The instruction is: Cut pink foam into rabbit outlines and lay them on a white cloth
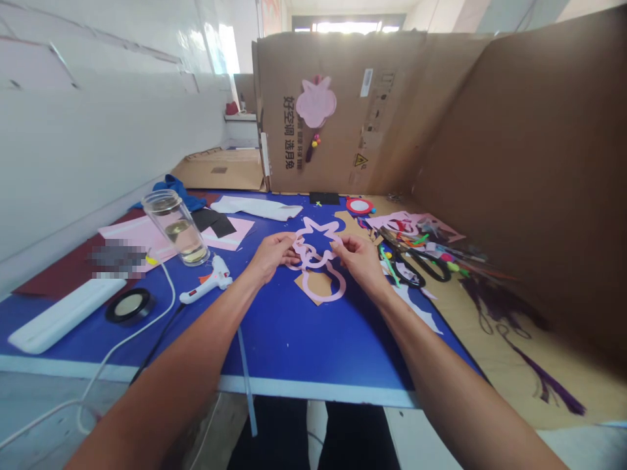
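My left hand [275,256] and my right hand [361,260] pinch opposite sides of a pink paper cutout [318,226]. It is a thin outline with pointed tips at its top, raised a little over the blue table. Beneath it lies a second pink paper outline [339,292], rounded at the bottom and resting partly on a brown cardboard scrap [317,284]. Some overlap between the two outlines makes their upper parts hard to separate. A finished-looking pink shape [316,104] hangs on the cardboard wall, with a beaded dark tassel [310,150] below.
On the left are a glue gun [208,282], a glass of liquid [182,234], black tape [130,305] and a white cable. To the right, scissors [416,258] lie among paper scraps and purple tassels [543,375]. A glue stick [247,382] overhangs the front edge. Cardboard walls [514,163] enclose the back and right.
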Available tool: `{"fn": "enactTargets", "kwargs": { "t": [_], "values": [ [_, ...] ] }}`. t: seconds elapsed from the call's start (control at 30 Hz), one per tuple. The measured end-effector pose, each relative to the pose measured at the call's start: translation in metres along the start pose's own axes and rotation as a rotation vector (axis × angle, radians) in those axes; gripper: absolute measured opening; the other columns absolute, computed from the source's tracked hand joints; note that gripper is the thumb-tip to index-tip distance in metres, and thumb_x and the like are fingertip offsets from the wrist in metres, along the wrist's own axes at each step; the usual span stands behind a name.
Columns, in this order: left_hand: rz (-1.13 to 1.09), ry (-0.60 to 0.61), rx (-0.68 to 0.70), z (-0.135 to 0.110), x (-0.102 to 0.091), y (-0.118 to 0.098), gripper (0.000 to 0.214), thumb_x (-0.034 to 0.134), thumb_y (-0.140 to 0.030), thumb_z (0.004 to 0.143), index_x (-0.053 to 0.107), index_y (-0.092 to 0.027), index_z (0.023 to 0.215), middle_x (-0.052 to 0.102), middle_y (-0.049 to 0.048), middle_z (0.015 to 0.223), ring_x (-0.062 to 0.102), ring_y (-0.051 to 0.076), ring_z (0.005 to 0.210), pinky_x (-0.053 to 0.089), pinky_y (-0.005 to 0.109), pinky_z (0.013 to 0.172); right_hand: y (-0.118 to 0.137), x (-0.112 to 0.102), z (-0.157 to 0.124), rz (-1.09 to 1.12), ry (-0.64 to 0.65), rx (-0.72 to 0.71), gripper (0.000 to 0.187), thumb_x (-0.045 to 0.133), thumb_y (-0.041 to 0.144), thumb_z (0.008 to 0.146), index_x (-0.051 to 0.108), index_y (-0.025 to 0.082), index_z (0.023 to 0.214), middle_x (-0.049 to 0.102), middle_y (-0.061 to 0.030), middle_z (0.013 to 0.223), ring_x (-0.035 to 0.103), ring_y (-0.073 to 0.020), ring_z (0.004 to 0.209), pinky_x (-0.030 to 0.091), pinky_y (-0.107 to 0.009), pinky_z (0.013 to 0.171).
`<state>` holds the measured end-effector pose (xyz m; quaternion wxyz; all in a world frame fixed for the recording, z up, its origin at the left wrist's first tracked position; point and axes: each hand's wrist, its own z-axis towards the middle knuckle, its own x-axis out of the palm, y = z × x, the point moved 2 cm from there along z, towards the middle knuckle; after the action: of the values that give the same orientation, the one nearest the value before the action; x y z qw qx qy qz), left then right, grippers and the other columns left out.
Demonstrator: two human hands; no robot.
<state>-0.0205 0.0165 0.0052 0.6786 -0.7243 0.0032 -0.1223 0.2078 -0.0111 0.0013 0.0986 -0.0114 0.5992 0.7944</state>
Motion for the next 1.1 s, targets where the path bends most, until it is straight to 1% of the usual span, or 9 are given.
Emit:
{"fn": "enactTargets", "kwargs": {
  "t": [0.13,0.3,0.5,0.63,0.77,0.9,1.0,1.1],
  "values": [
    [-0.013,-0.008,-0.002,0.000,-0.001,-0.006,0.036,0.078,-0.049,0.095,0.075,-0.014,0.100,0.082,0.0130,0.089,0.073,0.015,0.063,0.062,0.024,0.061,0.004,0.005,-0.002,-0.017,0.011,-0.017,0.036,0.075,0.056,0.082,0.072,0.020,0.082,0.070,-0.0021,0.067,0.055,-0.0145,0.053,0.045,-0.027,0.050],
    [0.001,-0.009,0.018,-0.003,-0.001,-0.011,0.038,0.081,-0.051,0.092,0.075,-0.014,0.102,0.083,0.0131,0.092,0.072,0.015,0.062,0.061,0.026,0.061,0.003,0.007,-0.004,-0.011,0.021,-0.017,0.038,0.076,0.058,0.083,0.072,0.020,0.083,0.069,-0.0020,0.067,0.055,-0.0150,0.054,0.045,-0.027,0.051],
    [0.039,0.024,0.021,-0.004,-0.001,-0.010,0.038,0.087,-0.044,0.086,0.078,-0.015,0.109,0.084,0.0133,0.097,0.070,0.014,0.061,0.060,0.026,0.060,0.007,0.005,-0.007,0.018,0.038,0.008,0.040,0.079,0.059,0.083,0.072,0.020,0.083,0.066,-0.0006,0.066,0.052,-0.0140,0.053,0.043,-0.027,0.051],
    [0.043,0.032,0.026,-0.005,0.000,-0.011,0.036,0.085,-0.043,0.087,0.079,-0.015,0.110,0.084,0.0135,0.097,0.072,0.015,0.064,0.056,0.025,0.057,0.012,0.006,-0.011,0.007,0.044,0.009,0.038,0.079,0.058,0.082,0.073,0.020,0.085,0.067,-0.0013,0.067,0.054,-0.0151,0.056,0.045,-0.028,0.053],
    [0.061,0.052,0.035,-0.005,-0.001,-0.010,0.035,0.084,-0.041,0.087,0.079,-0.017,0.112,0.083,0.0117,0.095,0.074,0.017,0.066,0.055,0.026,0.057,0.014,0.008,-0.015,0.010,0.068,0.005,0.037,0.078,0.057,0.085,0.074,0.021,0.085,0.069,-0.0018,0.068,0.055,-0.0159,0.058,0.045,-0.029,0.055],
    [0.079,0.073,0.050,-0.007,0.000,-0.010,0.030,0.084,-0.039,0.084,0.079,-0.017,0.104,0.082,0.0095,0.090,0.073,0.017,0.066,0.053,0.025,0.057,0.012,0.009,-0.017,0.030,0.089,0.017,0.035,0.079,0.056,0.086,0.073,0.021,0.085,0.068,-0.0012,0.068,0.054,-0.0155,0.058,0.044,-0.028,0.055],
    [0.100,0.063,0.057,-0.007,0.001,-0.010,0.026,0.084,-0.038,0.084,0.079,-0.017,0.099,0.080,0.0077,0.085,0.069,0.015,0.064,0.051,0.025,0.057,0.010,0.009,-0.017,0.020,0.092,0.019,0.035,0.077,0.056,0.087,0.073,0.021,0.085,0.067,-0.0008,0.067,0.054,-0.0155,0.058,0.043,-0.028,0.056],
    [0.128,0.062,0.086,-0.008,0.002,-0.010,0.022,0.083,-0.038,0.085,0.078,-0.017,0.089,0.079,0.0066,0.081,0.068,0.015,0.064,0.048,0.025,0.058,0.009,0.010,-0.017,0.025,0.107,0.027,0.035,0.078,0.056,0.086,0.073,0.021,0.086,0.067,-0.0009,0.068,0.055,-0.0156,0.059,0.043,-0.028,0.057]
  ]
}}
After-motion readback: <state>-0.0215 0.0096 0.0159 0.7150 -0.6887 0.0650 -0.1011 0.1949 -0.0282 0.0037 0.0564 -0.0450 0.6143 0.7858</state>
